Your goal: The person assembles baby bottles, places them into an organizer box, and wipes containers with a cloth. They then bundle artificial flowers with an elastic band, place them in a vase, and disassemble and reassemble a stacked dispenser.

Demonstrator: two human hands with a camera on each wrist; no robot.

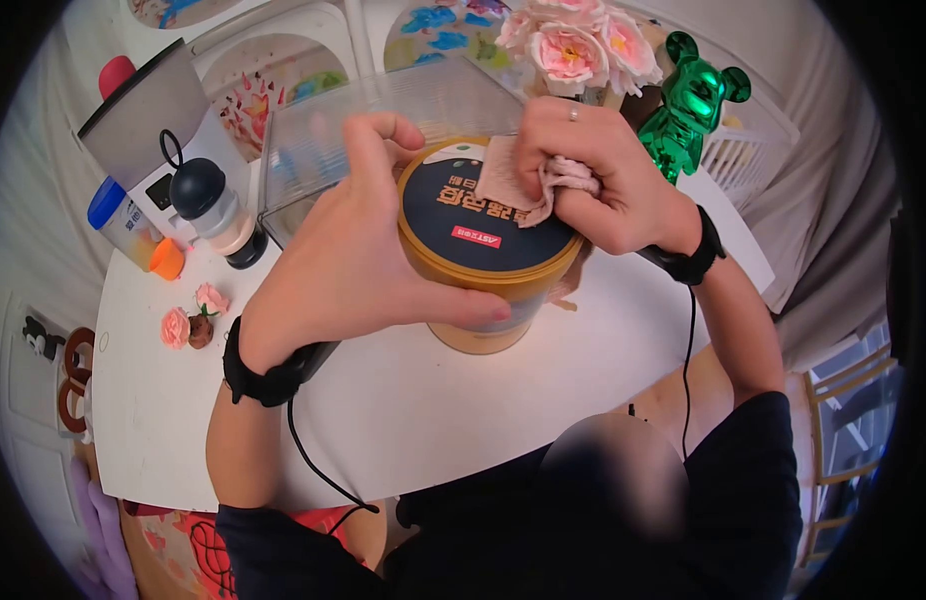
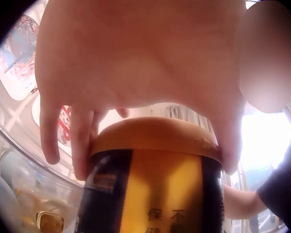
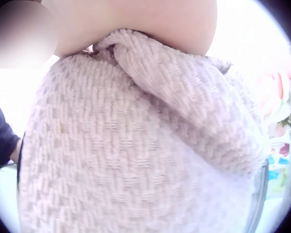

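A round canister (image 1: 483, 338) with a gold-rimmed dark lid (image 1: 438, 240) stands on the white table. My left hand (image 1: 333, 250) grips its top from the left, the thumb along the near side and the fingers round the far side. In the left wrist view the thumb and fingers straddle the orange-gold lid (image 2: 157, 133). My right hand (image 1: 608, 185) clutches a bunched, pale pink textured cloth (image 1: 503, 180) against the lid's right part. The cloth (image 3: 111, 150) fills most of the right wrist view and hides the fingers there.
Behind the canister is a clear ribbed plastic box (image 1: 333, 130). At left stand a black-capped shaker bottle (image 1: 208, 200), a blue-lidded container (image 1: 123, 220), an orange cup (image 1: 167, 259) and small pink flowers (image 1: 176, 327). A shiny green bear figure (image 1: 683, 110) and pink roses (image 1: 568, 55) stand back right.
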